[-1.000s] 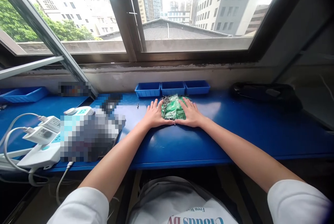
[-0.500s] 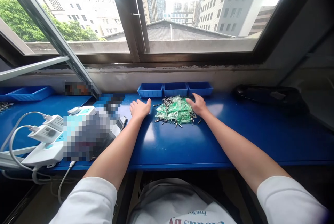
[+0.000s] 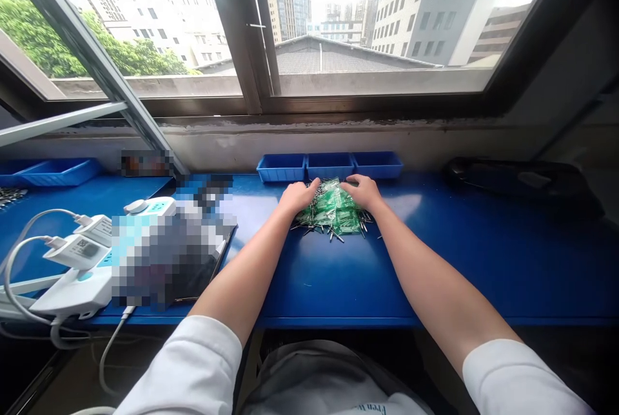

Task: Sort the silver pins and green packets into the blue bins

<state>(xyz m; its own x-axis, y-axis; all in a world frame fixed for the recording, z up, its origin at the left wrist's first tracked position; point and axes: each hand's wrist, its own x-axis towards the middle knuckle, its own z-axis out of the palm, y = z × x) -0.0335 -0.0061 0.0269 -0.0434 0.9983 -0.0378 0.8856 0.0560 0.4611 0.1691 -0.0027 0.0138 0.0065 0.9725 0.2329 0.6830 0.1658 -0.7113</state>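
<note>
The left hand point(image 3: 298, 196) is at the left side of a pile in the centre of the frame, its fingers close together and curved, with one digit reaching over the pile's edge. The right hand point(image 3: 365, 193) is at the right side, its digits bent inward over the upper right of the pile. Whether either hand pinches anything cannot be told.

Between the hands, the small green-tinted plastic bags point(image 3: 334, 203) lie heaped on the blue tabletop point(image 3: 333, 286). Slender metal pieces point(image 3: 335, 235) stick out around them, mostly along the near edge and upper left; a few lie crossed at the front.

Just beyond the pile, three blue bins stand side by side: the left bin point(image 3: 281, 172), the middle bin point(image 3: 330, 169) and the right bin point(image 3: 378, 168). A dark case point(image 3: 522, 184) lies at the right of the frame, its details lost in shadow.

At the left, a white power strip point(image 3: 72, 292) carries two white chargers point(image 3: 83, 251) with cables. Pixelation hides what lies beside it. Farther back, at the left edge, sits a shallow blue tray point(image 3: 62, 173). A window point(image 3: 377, 73) spans the top of the frame.
</note>
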